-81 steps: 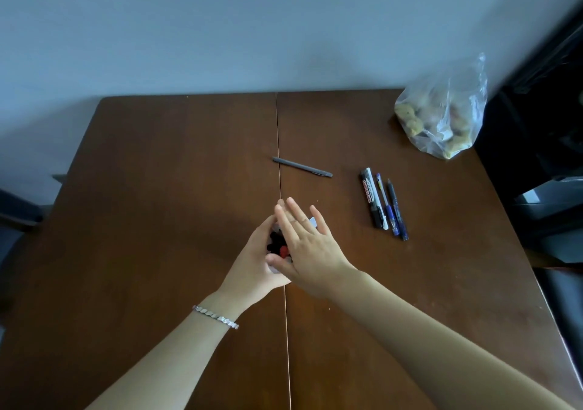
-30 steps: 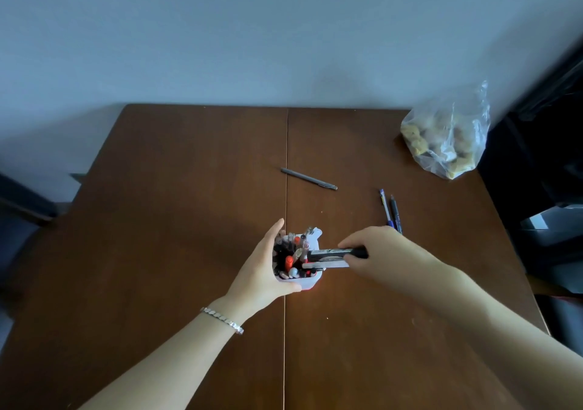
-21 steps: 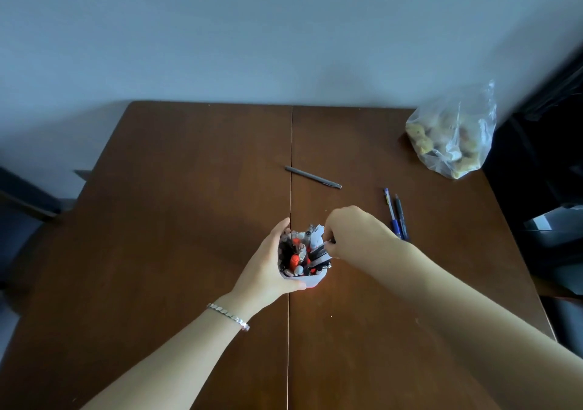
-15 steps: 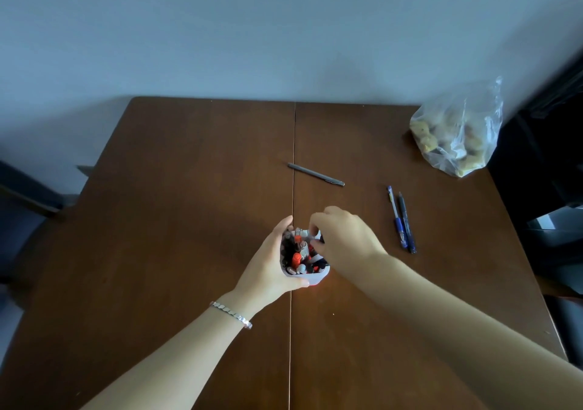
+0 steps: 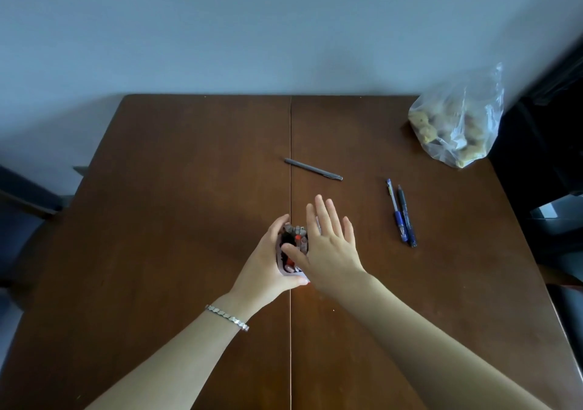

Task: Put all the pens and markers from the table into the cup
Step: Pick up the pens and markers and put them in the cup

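Three writing tools are left out on the desk (image 5: 189, 220), as far as the view shows, so the job reads as mostly done but not finished. Going from the left: that half of the brown wooden desk carries nothing to collect. Near the centre seam, the left hand (image 5: 265, 264), a bracelet (image 5: 227, 317) on its wrist, is wrapped around the side of the white cup (image 5: 291, 272), steadying it. The cup stands upright on the seam and is crowded with pens and markers, grey and orange-red caps showing at its mouth. The right hand (image 5: 331, 248) hovers flat over the cup's right side, fingers spread and empty, its thumb down at the crowded tops; whether it presses on them I cannot tell. Farther back, just right of the seam, a grey pen (image 5: 313, 173) lies at a slant, apart from everything else. Further right, a blue pen (image 5: 396, 210) and a dark pen (image 5: 407, 217) lie side by side, touching or nearly so. All three belong in the cup, and room inside looks tight. At the far right corner sits a clear plastic bag (image 5: 457, 125) of pale lumpy contents. A plain bluish wall rises behind the desk; dark furniture stands at both sides.
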The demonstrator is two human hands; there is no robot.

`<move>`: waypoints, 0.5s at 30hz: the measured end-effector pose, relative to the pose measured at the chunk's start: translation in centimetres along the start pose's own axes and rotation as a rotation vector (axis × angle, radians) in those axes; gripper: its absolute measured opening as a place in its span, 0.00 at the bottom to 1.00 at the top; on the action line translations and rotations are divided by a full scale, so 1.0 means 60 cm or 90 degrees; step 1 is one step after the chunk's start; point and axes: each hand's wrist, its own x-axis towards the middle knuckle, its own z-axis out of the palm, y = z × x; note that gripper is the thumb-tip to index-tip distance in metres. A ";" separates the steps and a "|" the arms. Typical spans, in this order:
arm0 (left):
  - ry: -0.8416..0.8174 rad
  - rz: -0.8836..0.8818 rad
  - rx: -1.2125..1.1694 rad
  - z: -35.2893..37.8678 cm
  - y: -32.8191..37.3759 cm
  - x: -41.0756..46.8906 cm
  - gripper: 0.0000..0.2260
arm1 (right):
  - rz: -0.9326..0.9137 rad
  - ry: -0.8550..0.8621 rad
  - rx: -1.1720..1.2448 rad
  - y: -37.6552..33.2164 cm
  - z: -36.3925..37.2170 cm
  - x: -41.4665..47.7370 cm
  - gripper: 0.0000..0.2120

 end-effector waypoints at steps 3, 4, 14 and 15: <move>-0.001 0.005 0.011 -0.001 0.001 -0.001 0.46 | -0.007 -0.112 0.119 0.009 -0.019 -0.003 0.37; -0.004 0.005 0.003 -0.001 0.002 -0.001 0.45 | 0.000 -0.114 0.228 0.024 -0.025 -0.004 0.34; -0.035 -0.027 0.016 -0.007 0.011 0.004 0.44 | 0.502 0.057 0.186 0.280 0.009 0.070 0.24; -0.038 -0.029 0.016 -0.008 0.010 0.005 0.44 | 0.495 0.049 0.166 0.283 0.017 0.077 0.24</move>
